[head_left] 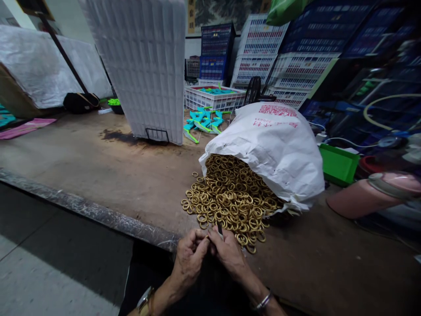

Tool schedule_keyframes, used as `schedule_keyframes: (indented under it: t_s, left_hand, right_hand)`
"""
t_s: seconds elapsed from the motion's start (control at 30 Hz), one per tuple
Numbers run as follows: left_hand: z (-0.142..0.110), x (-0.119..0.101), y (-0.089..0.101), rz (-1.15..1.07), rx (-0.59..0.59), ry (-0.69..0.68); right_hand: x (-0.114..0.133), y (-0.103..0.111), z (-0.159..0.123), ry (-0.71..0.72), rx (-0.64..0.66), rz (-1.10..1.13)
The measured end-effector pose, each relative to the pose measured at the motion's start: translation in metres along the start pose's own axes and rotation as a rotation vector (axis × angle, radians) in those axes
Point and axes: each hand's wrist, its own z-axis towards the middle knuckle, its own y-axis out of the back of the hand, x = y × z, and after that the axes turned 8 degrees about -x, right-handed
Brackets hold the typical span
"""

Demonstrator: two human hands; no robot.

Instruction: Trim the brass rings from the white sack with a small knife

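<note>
My left hand (190,251) is closed in a pinch at the table's front edge, where a speck of gold colour shows between the fingertips. Most of that small piece is hidden. My right hand (229,251) meets it, fingers wrapped round a small tool (219,228) with a flat black end pointing up. Just beyond both hands spreads a heap of gold-coloured rings (230,202). They spill from the mouth of a white woven sack (272,145) lying on its side, with red print on top.
On the brown table (82,166) stand a tall white ribbed stack (144,66), turquoise-and-green plastic parts (204,120) and a white crate (213,101). To the right are a green tray (338,164) and a pink bottle (368,197) on its side. Blue crates (215,48) are stacked behind.
</note>
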Motion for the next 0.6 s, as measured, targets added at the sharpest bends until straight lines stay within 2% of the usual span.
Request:
schedule_keyframes:
  t_s: [0.13,0.23,0.3,0.47,0.6]
  left_hand:
    - [-0.0008,-0.0017,-0.0003,-0.129,0.004,0.178]
    - [-0.0024,-0.0009,0.0018,-0.233,0.051,0.363]
    - [-0.0039,-0.0003,0.0035,-0.3,0.087,0.426]
    - [-0.0062,0.0022,0.0071,-0.357,0.099,0.428]
    - [-0.0059,0.0065,0.0086,-0.31,0.052,0.406]
  right_hand:
    - [0.0028,-0.0008,-0.0024,0.017,-0.006,-0.031]
    - [0.0015,-0.0013,-0.0027,0.035,0.001,-0.018]
    - [0.0004,-0.0016,-0.0025,0.039,0.015,-0.009]
    - [0.0015,-0.0003,-0.0045,0.091,0.007,-0.056]
    - [-0.0004,0.0009,-0.0108,0.296,-0.003,-0.372]
